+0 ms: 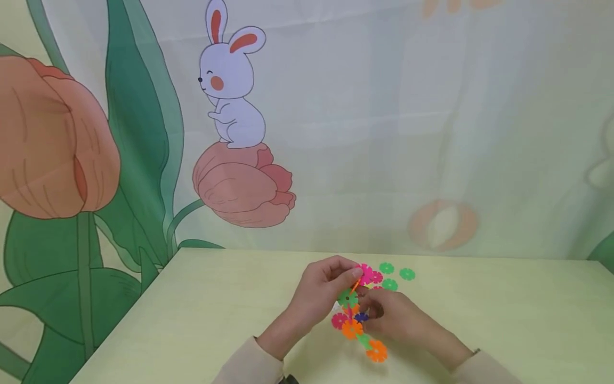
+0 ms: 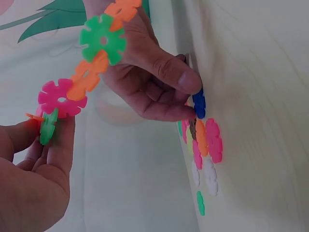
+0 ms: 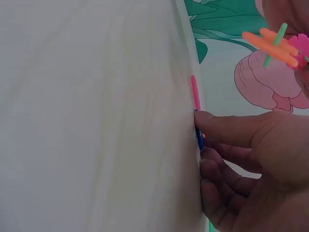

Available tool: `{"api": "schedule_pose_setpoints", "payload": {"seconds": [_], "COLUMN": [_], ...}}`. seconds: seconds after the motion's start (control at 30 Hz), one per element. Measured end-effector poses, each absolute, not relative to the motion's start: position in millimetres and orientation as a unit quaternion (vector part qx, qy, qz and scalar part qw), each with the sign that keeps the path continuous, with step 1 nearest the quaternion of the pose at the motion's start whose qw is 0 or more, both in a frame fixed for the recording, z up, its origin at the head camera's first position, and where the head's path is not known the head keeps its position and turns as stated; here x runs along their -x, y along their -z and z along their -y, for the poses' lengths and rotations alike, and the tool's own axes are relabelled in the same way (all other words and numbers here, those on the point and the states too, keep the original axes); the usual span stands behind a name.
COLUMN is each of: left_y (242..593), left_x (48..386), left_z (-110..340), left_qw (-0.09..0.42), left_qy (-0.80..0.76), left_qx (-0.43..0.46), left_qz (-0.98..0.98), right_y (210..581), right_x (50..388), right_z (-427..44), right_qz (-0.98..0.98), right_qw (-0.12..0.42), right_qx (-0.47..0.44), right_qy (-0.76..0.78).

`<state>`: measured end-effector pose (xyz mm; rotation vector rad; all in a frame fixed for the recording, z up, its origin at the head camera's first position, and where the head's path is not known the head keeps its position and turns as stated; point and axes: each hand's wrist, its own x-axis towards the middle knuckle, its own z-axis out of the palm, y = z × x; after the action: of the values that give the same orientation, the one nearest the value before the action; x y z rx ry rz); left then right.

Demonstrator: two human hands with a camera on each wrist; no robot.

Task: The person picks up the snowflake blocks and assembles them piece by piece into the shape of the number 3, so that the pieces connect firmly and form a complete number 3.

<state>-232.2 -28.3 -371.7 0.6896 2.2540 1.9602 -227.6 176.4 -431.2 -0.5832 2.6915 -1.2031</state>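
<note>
My left hand (image 1: 321, 290) pinches one end of a chain of notched plastic flower discs. In the left wrist view, a pink disc (image 2: 62, 99) and a small green disc (image 2: 48, 126) sit by its fingertips. From there the chain runs on through an orange disc (image 2: 89, 75), a green disc (image 2: 103, 39) and another orange disc (image 2: 124, 10). Low at the tabletop, my right hand (image 1: 400, 317) pinches a blue disc (image 2: 199, 104) between thumb and finger. The right wrist view shows this blue disc (image 3: 199, 137) edge-on, partly covered by the fingers.
Loose discs lie on the pale table (image 1: 503, 314): green ones (image 1: 407, 274) behind the hands, a pink one (image 2: 214, 140), an orange one (image 2: 202, 137) and white ones (image 2: 211, 177). A printed cloth (image 1: 336, 133) with a rabbit and tulips hangs behind the table.
</note>
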Motion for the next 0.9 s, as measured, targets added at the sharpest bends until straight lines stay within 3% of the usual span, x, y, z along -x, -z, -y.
{"api": "schedule_pose_setpoints", "payload": {"seconds": [0.23,0.37,0.7,0.9], "left_y": [372,372,371,371], "left_x": [233,232,231,232], "left_z": [31,31,29,30], "left_qw": [0.028,0.017,0.020,0.026], "left_qy": [-0.635,-0.636,-0.660,-0.663], "left_qx": [-0.213,-0.203,-0.189,-0.191], "left_qz": [-0.742,-0.744,-0.727,-0.723], "right_y": [431,420,366,359], "right_x": [231,231,217,212], "right_z": [-186,-197,-209,-205], "right_qz": [-0.894,-0.880,-0.812,-0.784], "right_qw": [0.068,0.039,-0.185,-0.233], "right_qx": [0.152,0.146,0.237,0.288], "right_qy": [0.417,0.450,0.501,0.498]}}
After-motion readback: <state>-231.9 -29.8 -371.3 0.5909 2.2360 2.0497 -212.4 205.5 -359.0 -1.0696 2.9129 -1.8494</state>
